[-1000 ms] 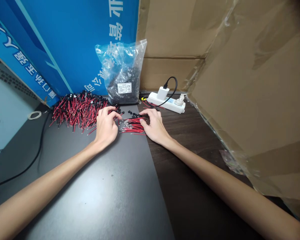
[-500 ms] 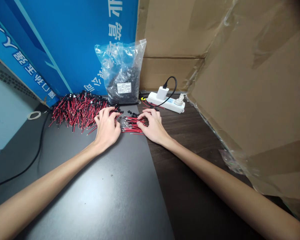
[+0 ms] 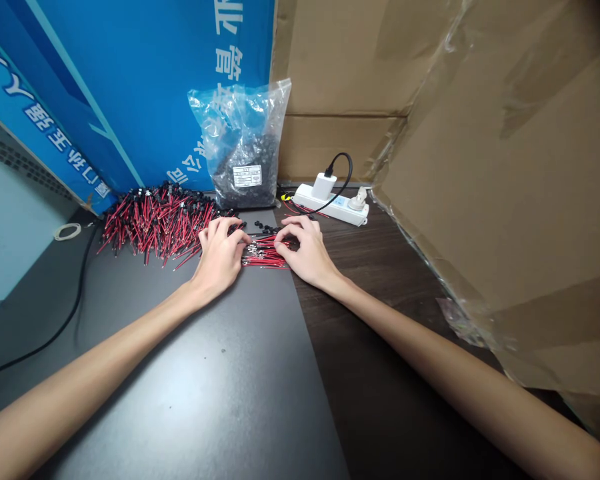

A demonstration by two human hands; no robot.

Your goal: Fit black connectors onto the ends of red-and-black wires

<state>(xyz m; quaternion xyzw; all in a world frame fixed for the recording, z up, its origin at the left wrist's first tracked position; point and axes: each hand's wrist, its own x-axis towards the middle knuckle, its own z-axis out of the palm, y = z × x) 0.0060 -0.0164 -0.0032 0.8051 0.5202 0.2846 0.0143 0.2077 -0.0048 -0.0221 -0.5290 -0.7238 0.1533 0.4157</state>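
Red wires [image 3: 267, 259] bunched on worktop [image 3: 210, 373], between the hands; left hand [image 3: 221, 253] narrow at their left ends, right hand [image 3: 306, 253] narrow at the right; can't tell if either grips; snagged fingertip could skew bunch, scatter black connectors [image 3: 266, 229].

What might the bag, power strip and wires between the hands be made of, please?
Bag: clear, shiny plastic, given its creases and glare. Power strip: probably plastic, from its smooth white casing. Wires: likely metal in mostly red plastic, given silvery ends.
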